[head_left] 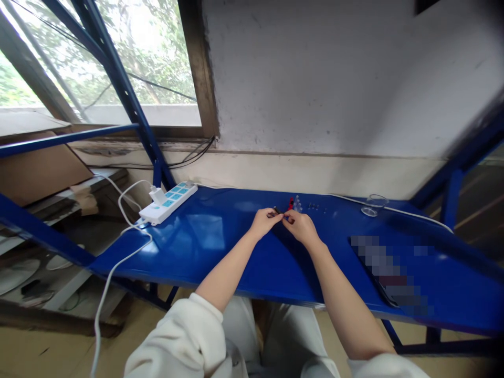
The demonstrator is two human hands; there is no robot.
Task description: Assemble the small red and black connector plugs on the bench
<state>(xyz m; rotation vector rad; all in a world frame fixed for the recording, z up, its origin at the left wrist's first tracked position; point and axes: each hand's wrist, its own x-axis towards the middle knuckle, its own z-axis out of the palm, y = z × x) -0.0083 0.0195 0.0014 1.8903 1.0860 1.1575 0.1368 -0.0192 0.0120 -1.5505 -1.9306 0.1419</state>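
The head view shows two hands, one power strip, one dish and one dark part, all on or over a blue table (220, 247). The strip (169, 202) lies at the table's far left corner. One white plug (157, 195) sits in it, and one white cable (118, 262) runs off the edge below it.

Well to the right of the strip, the left hand (264, 221) and right hand (301, 226) meet over the table. Their fingers (273, 215) are pinched closed from both sides on the dark part (277, 211). It is thin, short and blackish, and too small to make out further.

Just right of the hands, farther from the strip, one red piece (291, 202) stands beside a few clear bits (297, 203). Next comes a row of tiny dark bits (317, 207), too small to count. The clear glass dish (373, 205) lies farthest from the strip, along the same back edge.
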